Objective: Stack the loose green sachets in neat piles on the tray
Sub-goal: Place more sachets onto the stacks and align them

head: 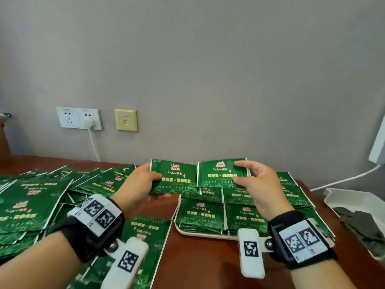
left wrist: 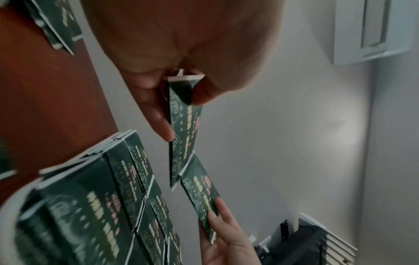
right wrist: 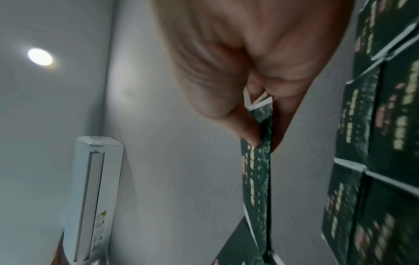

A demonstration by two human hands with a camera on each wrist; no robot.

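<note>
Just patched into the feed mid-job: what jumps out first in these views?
Two green sachets held up side by side above the tray: the left hand pinches one sachet, the right hand the other sachet. Below them the tray already carries neat green piles. To the left, a big loose heap of sachets sprawls over the brown table.

wall: plain grey wall [head: 208, 59] is rising behind the table
table: reddish-brown wooden top [head: 198, 263] is spreading below
sockets: white double socket [head: 78, 118] is sitting beside a cream plate [head: 125, 120]
light: round ceiling lamp [right wrist: 40, 56] is glowing
</note>
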